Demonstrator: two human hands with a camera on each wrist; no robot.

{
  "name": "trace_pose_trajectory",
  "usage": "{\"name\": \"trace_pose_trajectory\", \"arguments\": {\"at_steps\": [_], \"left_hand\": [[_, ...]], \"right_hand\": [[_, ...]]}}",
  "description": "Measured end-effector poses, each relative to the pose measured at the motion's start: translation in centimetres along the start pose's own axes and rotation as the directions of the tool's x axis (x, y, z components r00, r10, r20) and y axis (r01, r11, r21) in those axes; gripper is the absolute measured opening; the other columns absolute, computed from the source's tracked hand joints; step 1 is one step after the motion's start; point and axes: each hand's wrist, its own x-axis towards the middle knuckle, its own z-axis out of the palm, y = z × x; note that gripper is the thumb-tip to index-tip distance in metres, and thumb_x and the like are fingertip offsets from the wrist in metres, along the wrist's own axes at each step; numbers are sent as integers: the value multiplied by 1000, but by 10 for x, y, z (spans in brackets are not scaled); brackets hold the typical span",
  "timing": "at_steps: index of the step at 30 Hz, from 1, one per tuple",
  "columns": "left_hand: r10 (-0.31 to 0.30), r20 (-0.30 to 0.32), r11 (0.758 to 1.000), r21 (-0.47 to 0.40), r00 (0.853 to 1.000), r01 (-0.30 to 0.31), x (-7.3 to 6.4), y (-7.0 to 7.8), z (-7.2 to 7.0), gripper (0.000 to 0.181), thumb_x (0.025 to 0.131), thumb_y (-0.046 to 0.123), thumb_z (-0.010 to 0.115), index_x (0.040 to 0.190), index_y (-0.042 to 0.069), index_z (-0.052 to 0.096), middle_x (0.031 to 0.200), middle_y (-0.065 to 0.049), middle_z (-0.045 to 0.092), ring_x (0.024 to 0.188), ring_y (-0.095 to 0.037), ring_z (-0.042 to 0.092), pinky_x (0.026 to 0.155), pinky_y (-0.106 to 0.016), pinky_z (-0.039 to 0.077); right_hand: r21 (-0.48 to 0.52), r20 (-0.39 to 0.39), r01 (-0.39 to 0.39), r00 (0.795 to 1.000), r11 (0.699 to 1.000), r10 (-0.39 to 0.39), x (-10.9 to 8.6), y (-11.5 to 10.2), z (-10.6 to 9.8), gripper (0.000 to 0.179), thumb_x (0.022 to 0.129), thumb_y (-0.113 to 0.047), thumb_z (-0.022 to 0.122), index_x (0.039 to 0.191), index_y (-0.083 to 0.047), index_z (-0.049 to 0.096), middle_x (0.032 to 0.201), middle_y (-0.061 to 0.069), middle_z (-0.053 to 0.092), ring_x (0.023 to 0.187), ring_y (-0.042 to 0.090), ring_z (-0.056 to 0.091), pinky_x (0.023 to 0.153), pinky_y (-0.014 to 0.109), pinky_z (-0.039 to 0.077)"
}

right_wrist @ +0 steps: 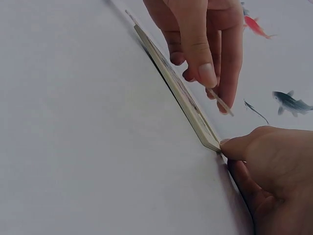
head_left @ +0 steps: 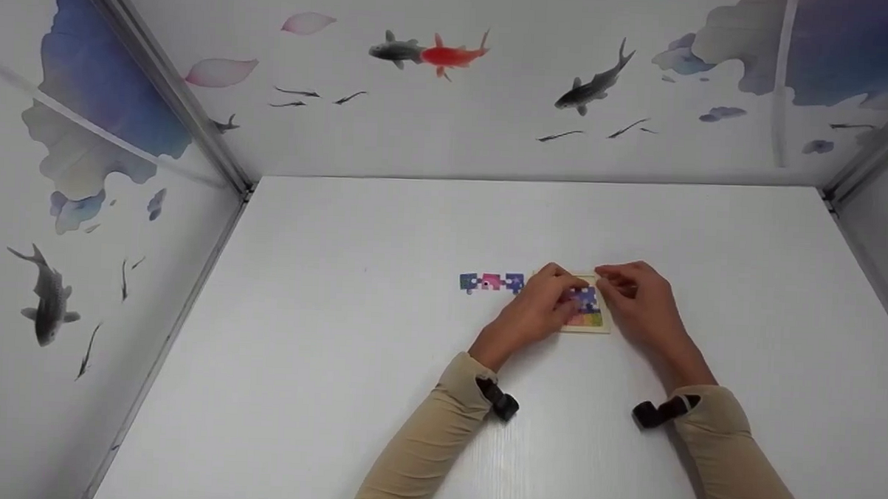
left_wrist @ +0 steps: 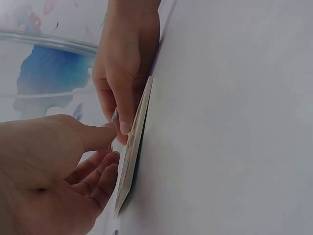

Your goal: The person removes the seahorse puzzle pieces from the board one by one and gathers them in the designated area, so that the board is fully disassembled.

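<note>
A shallow wooden puzzle tray [head_left: 589, 329] lies on the table, partly filled with colourful jigsaw pieces [head_left: 587, 302]. My left hand [head_left: 534, 304] is over its left part. Between thumb and fingers it pinches a thin puzzle piece [right_wrist: 222, 103], seen edge-on just above the tray in the right wrist view. At the tray's far right corner, my right hand [head_left: 645, 301] grips the rim with thumb and fingers. Left of the tray lie loose puzzle pieces in a row, among them a pink one [head_left: 491, 281]. My left hand hides part of the tray.
The white table [head_left: 337, 334] extends around the tray. White panels with painted fish, such as a red fish [head_left: 451, 55], stand at the back and sides. Each sleeved wrist wears a black camera, the left camera [head_left: 506, 407] and the right camera [head_left: 646, 415].
</note>
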Motion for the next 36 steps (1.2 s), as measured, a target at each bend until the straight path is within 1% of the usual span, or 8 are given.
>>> {"name": "trace_pose_trajectory", "arguments": {"at_steps": [4,8,14,20,25,29,31,36], "left_hand": [[5,-32,999,-44,999,-6,-6,-5,-11,34,110,21,65,143,11,68,129,-6,61,108,-11,61,94,-13,50],[-16,-49,998,-65,999,12,-14,-12,-22,36,110,23,66,144,12,68,129,-6,62,107,-14,62,90,-13,50],[-34,-75,999,-29,997,32,-27,-27,-38,35,108,22,69,143,13,68,131,-6,67,108,-16,64,95,-20,55],[-41,-90,998,-53,995,36,-37,-42,-52,28,106,16,72,133,9,71,127,-7,71,107,-15,66,96,-28,58],[-56,-81,996,-77,995,49,-45,-53,-58,25,102,14,77,126,8,74,122,-7,75,104,-16,69,91,-27,58],[-81,-61,994,-77,995,76,-49,-60,-61,19,100,16,80,118,10,79,113,-3,76,98,-14,68,87,-25,56],[-97,-52,993,-70,994,94,-50,-62,-62,17,98,18,82,114,12,81,108,1,75,96,-12,67,85,-24,55],[-97,-41,994,-53,994,94,-51,-64,-63,12,96,17,84,108,15,83,103,3,75,93,-10,66,83,-25,55]], "right_hand": [[-8,0,-6,1000,1000,6,0,-1,1,34,109,-31,68,138,-15,74,123,9,66,112,23,66,88,4,44],[-1,5,-23,1000,1000,23,-1,-1,1,35,109,-32,67,139,-16,73,125,8,65,113,22,64,90,7,45],[17,6,-33,999,999,33,-2,-1,2,36,109,-33,66,141,-17,72,126,7,65,114,22,63,90,8,46],[12,1,-26,1000,1000,26,-2,0,2,36,109,-33,66,141,-17,72,124,7,65,113,22,64,89,8,46],[10,3,-26,1000,1000,26,-3,1,2,37,109,-34,66,141,-17,72,124,7,65,113,22,64,89,8,46],[13,3,-27,1000,1000,27,-3,1,2,37,109,-35,66,141,-18,72,124,7,65,113,22,64,90,8,46],[14,4,-27,1000,1000,26,-3,1,1,36,109,-35,66,141,-18,72,123,7,65,113,22,64,90,7,46],[11,4,-28,1000,1000,28,-2,0,1,36,109,-35,66,141,-18,72,125,7,65,113,22,64,90,7,46]]}}
